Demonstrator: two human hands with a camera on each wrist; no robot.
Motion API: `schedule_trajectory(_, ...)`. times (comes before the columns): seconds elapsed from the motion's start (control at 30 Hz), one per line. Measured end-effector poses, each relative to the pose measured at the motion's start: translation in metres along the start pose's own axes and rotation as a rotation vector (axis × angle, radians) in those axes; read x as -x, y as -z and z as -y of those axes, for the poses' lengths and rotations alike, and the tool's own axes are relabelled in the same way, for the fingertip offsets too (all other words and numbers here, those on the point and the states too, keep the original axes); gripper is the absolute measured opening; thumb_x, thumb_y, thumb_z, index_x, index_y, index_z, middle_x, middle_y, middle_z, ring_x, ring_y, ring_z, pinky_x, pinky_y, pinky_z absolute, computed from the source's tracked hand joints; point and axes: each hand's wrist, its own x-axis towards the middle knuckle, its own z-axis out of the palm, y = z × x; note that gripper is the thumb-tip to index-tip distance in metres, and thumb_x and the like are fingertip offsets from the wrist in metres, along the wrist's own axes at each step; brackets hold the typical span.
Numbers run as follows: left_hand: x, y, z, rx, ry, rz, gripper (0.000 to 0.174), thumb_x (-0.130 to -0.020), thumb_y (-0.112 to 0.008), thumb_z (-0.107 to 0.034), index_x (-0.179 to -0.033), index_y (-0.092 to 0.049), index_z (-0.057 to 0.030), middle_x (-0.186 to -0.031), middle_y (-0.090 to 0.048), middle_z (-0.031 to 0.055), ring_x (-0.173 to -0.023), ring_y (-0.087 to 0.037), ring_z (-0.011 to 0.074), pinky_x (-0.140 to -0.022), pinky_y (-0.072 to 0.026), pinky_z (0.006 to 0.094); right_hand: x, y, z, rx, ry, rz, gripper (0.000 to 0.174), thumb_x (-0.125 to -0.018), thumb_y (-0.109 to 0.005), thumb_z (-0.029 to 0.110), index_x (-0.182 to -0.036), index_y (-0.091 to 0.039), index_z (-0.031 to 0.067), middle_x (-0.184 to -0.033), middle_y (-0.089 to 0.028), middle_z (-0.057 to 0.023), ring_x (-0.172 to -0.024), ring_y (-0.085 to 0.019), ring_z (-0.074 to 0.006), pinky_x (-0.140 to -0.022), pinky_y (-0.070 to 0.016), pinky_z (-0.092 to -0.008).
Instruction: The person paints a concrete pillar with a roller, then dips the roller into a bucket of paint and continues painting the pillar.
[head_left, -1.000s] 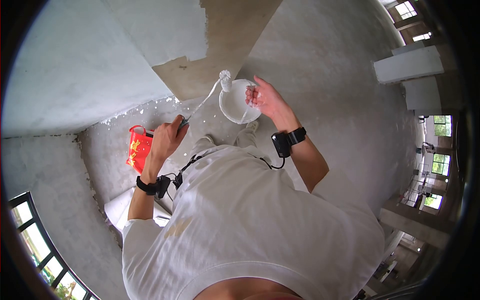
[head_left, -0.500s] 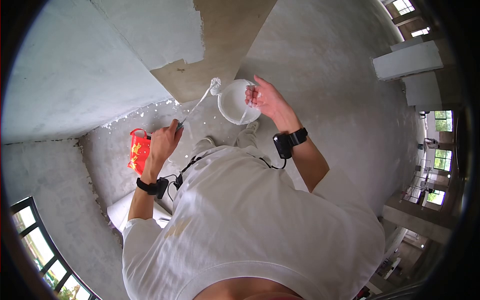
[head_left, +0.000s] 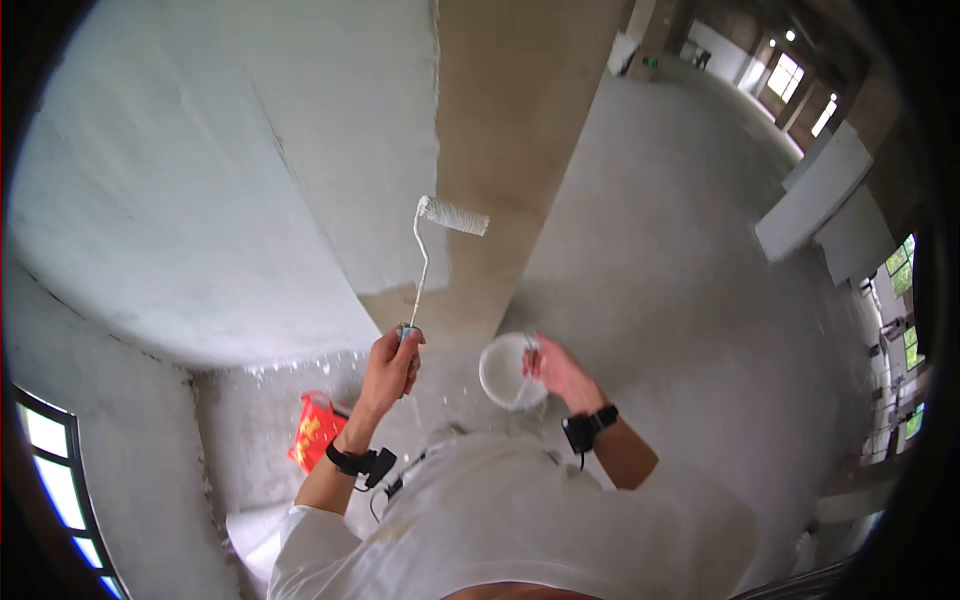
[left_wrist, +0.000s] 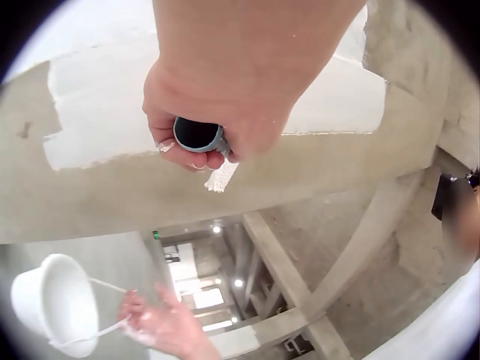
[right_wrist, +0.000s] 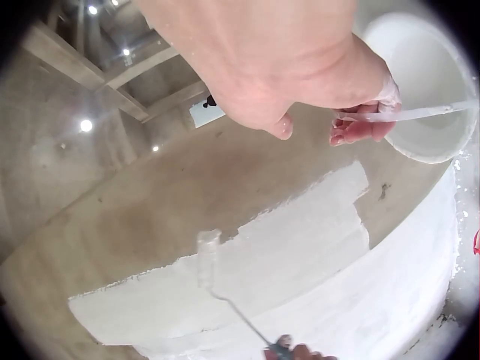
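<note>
Paint roller (head_left: 455, 217) before a partly coated wall, with white bucket (head_left: 486, 374) alongside.
The roller's sleeve lies across the ragged edge between white coating (head_left: 360, 150) and bare brown surface (head_left: 505, 130) in the head view; whether it touches the wall cannot be told. Its thin, bent frame runs down to the grip (head_left: 408, 333), round which the left hand (head_left: 388, 378) is closed, fingers curled; the left wrist view shows the grip's hollow end. The right hand (head_left: 562, 372) has its fingers curled round the bucket's bail (right_wrist: 427, 114), thumb extended away from them; the bucket hangs beside this hand, its open mouth visible. Farther out, a red bag (head_left: 314, 428) stands on the grey floor (head_left: 650, 250), near the left forearm.
</note>
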Motion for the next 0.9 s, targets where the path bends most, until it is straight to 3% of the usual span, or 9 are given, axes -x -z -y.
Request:
schedule_trajectory(0.2, -0.061, -0.009, -0.134, 0.168, -0.292, -0.031, 0.031, -0.104, -0.045, -0.029, -0.084, -0.05, -0.0068, -0.055, -0.042, -0.002, -0.037, -0.037, 0.0068, -0.033, -0.0304, 0.0228, -0.001, 0.002, 0.0, 0.002, -0.039, -0.111, 0.051, -0.099, -0.049, 0.047, -0.079, -0.054, 0.0007, -0.066, -0.057, -0.01, -0.06, -0.054, -0.0251, -0.068, -0.049, -0.039)
schedule_trajectory(0.47, -0.125, 0.006, -0.287, 0.243, -0.622, -0.013, 0.033, -0.102, -0.048, -0.033, -0.082, -0.051, -0.0073, -0.054, -0.043, -0.0008, -0.036, -0.038, 0.0085, -0.032, -0.0285, 0.0235, -0.001, 0.005, -0.001, -0.057, -0.1, -0.179, 0.047, -0.099, -0.049, 0.045, -0.085, -0.051, 0.0002, -0.07, -0.054, -0.0096, -0.061, -0.052, -0.0235, -0.07, -0.0486, -0.0381)
schedule_trajectory(0.6, -0.141, 0.016, -0.356, 0.28, -0.713, -0.003, 0.031, -0.103, -0.047, -0.033, -0.087, -0.052, -0.0064, -0.056, -0.041, -0.0017, -0.036, -0.036, 0.008, -0.033, -0.0273, 0.0224, 0.005, 0.005, 0.001, -0.037, -0.089, -0.106, 0.046, -0.099, -0.049, 0.044, -0.086, -0.05, -0.0001, -0.07, -0.053, -0.0105, -0.062, -0.052, -0.0232, -0.071, -0.0485, -0.0391)
schedule_trajectory(0.7, -0.158, 0.029, -0.399, 0.271, -0.774, 0.035, 0.035, -0.101, -0.05, -0.035, -0.081, -0.051, -0.007, -0.056, -0.045, -0.0003, -0.038, -0.04, 0.01, -0.034, -0.0306, 0.0251, 0.003, -0.001, 0.001, -0.03, -0.131, -0.23, 0.045, -0.1, -0.049, 0.042, -0.086, -0.05, -0.0003, -0.071, -0.053, -0.0108, -0.065, -0.052, -0.0234, -0.071, -0.0481, -0.0386)
schedule_trajectory(0.9, -0.172, 0.038, -0.453, 0.252, -0.827, 0.057, 0.032, -0.103, -0.047, -0.033, -0.084, -0.049, -0.0076, -0.06, -0.042, -0.0014, -0.045, -0.037, 0.0093, -0.041, -0.0298, 0.0238, -0.003, 0.014, 0.0, -0.011, -0.128, -0.198, 0.041, -0.1, -0.05, 0.04, -0.088, -0.049, 0.0006, -0.071, -0.053, -0.0102, -0.063, -0.05, -0.023, -0.069, -0.0476, -0.0382)
